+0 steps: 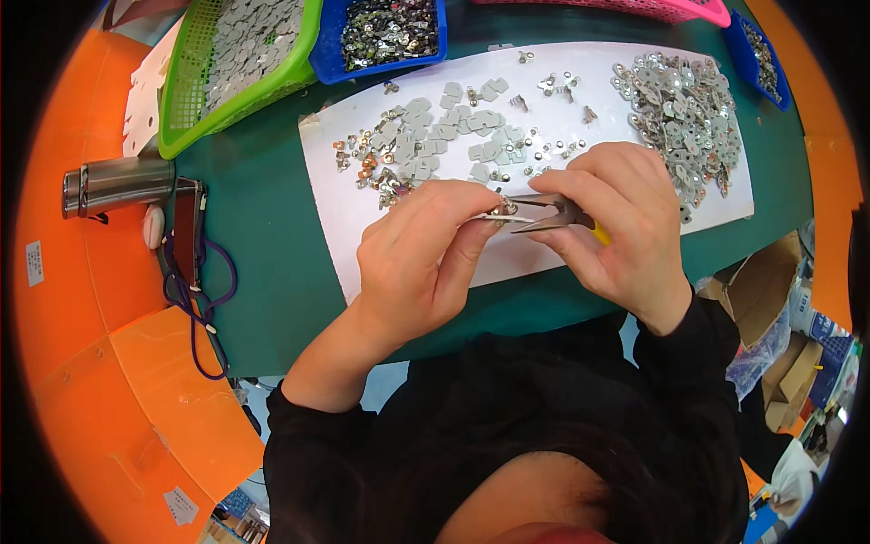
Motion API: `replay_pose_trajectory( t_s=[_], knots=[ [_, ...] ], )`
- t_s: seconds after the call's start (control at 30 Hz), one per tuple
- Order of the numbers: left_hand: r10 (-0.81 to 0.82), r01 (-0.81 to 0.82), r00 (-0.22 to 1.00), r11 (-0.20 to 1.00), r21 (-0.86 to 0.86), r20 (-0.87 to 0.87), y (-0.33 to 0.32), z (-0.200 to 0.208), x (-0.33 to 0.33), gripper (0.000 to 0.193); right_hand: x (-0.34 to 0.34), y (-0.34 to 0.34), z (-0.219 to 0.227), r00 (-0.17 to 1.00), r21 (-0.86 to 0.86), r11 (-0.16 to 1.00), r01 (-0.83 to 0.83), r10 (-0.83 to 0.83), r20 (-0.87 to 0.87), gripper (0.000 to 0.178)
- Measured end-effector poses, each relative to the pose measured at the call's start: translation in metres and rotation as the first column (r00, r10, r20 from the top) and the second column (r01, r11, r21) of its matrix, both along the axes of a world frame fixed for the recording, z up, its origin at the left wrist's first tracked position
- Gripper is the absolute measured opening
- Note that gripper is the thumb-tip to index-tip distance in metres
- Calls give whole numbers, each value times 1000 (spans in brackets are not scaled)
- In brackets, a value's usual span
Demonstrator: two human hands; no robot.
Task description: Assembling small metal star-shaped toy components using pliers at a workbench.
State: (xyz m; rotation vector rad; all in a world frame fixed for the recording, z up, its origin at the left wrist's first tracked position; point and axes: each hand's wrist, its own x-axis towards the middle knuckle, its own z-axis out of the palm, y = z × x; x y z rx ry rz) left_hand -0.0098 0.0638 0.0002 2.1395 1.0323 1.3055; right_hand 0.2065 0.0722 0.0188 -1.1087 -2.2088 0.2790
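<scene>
My left hand [412, 254] pinches a small part [506, 216] above the white sheet [503, 263]; my right hand [625, 218] is wrapped round the pliers [568, 211], whose jaws stand apart about the part's right end. I judge the part light and stiff, its smooth metal perhaps slippery, and thin enough to bend; its flat edge seems the surest hold. It shows a thin pale strip with shiny metal above, finer details too small to tell
</scene>
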Motion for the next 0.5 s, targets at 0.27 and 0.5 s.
replay_pose_trajectory(
  t_s=[0.27, 0.5],
  knots=[
    [-9, 11, 999, 999, 50, -51, 5, -6, -1, 18, -2, -1, -2, 1000, 14, 1000, 11, -11, 27, 37],
    [-13, 28, 990, 994, 105, -142, 8, -6, -5, 15, -2, -2, -4, 1000, -11, 1000, 12, -12, 4, 36]
  ],
)
